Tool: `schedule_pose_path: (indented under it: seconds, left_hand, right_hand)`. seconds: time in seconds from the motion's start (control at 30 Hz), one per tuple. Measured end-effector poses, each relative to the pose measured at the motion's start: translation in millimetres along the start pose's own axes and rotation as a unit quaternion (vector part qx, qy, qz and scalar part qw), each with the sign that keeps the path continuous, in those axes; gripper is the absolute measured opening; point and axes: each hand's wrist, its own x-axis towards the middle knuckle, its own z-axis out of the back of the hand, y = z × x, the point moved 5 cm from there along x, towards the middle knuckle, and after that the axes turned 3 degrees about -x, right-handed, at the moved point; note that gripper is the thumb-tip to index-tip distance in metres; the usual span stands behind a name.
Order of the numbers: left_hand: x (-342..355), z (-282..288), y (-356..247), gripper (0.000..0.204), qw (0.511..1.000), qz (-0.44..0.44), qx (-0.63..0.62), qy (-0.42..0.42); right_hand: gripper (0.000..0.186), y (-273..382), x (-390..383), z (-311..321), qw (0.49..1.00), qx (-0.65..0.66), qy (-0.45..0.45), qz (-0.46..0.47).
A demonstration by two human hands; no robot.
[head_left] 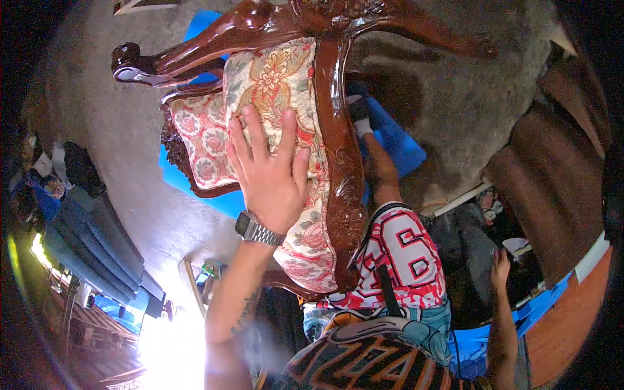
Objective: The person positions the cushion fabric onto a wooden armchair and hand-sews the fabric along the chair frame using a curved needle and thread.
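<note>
A carved dark-brown wooden armchair [339, 162] with a glossy finish is tipped over in front of me. My left hand [273, 169], with a metal watch [250, 227] at its wrist, lies flat on the floral upholstered seat [270, 78], fingers spread. Beyond its fingers, to the left, is the backrest panel [198, 136] in a rose pattern, framed in carved wood. My right hand [499, 268] hangs away from the chair at the right, seen small and edge-on. Its fingers look loosely apart, and no object shows in it.
Blue sheeting [396, 133] lies under the chair on the grey concrete floor [455, 91]. One chair leg [130, 65] juts out to the far left. Dark fabric [97, 237] hangs at the left beside a bright opening. Brown material [552, 175] and a pale stick [461, 198] are at the right.
</note>
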Motion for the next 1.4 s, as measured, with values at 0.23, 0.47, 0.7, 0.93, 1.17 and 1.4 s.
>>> schedule_pose_path:
  seconds: [0.23, 0.47, 0.7, 0.93, 1.17, 1.4]
  left_hand:
    - [-0.7, 0.3, -0.5, 0.043, 1.000, 0.009, -0.017, 0.000]
    - [0.0, -0.9, 2.3, 0.046, 1.000, 0.003, -0.014, -0.008]
    - [0.0, -0.8, 1.6, 0.046, 1.000, -0.007, -0.024, -0.016]
    - [1.1, 0.2, 0.0, 0.046, 0.999, 0.007, -0.034, -0.003]
    - [2.1, 3.0, -3.0, 0.042, 1.000, -0.001, -0.025, -0.007]
    - [1.2, 2.0, -2.7, 0.042, 1.000, -0.005, -0.020, -0.009]
  right_hand:
    - [0.015, 383.6, 36.3, 29.4, 0.820, 0.467, 0.128, 0.305]
    - [0.020, 536.5, 1.6, 62.4, 0.807, 0.390, 0.122, 0.427]
    - [0.011, 560.1, 1.8, 55.9, 0.775, 0.397, 0.119, 0.477]
    - [0.011, 560.1, 0.9, 55.6, 0.770, 0.412, 0.128, 0.471]
    - [0.011, 560.1, 0.5, 55.0, 0.769, 0.411, 0.091, 0.482]
    - [0.012, 563.0, 0.4, 61.3, 0.765, 0.382, 0.092, 0.510]
